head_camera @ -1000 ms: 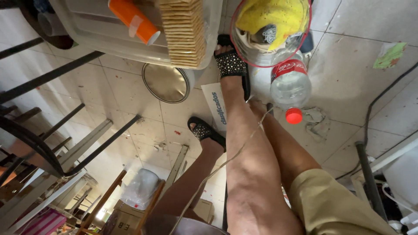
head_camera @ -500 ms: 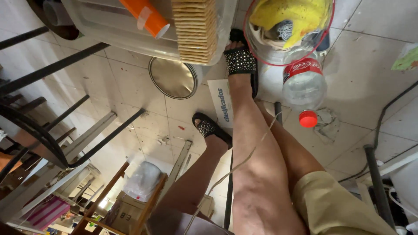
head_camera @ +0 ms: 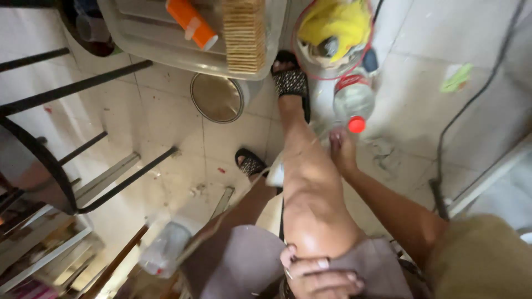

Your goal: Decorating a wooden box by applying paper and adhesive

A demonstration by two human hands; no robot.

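Observation:
My right hand (head_camera: 343,150) reaches down to the tiled floor beside my right shin. Its fingertips are just below the red cap (head_camera: 356,124) of a clear plastic bottle (head_camera: 353,98) lying there, and it grips nothing. The hand is blurred. My left hand (head_camera: 321,278) lies flat on my knee at the bottom of the view, holding nothing. My feet wear black patterned sandals, one far out (head_camera: 291,82) and one nearer (head_camera: 250,163). A white flat object (head_camera: 275,169) shows partly behind my leg.
A clear bin (head_camera: 166,47) holds a cracker stack (head_camera: 244,34) and an orange tube (head_camera: 191,22). Nearby are a clear bowl with a yellow item (head_camera: 332,25), a round metal lid (head_camera: 217,97), a black chair frame (head_camera: 72,88), a black cable (head_camera: 471,99) and another bottle (head_camera: 166,250).
My right hand has come into view and reached down toward the bottle's red cap. My left hand now shows on my knee. The camera shifted, so the floor items sit higher in view.

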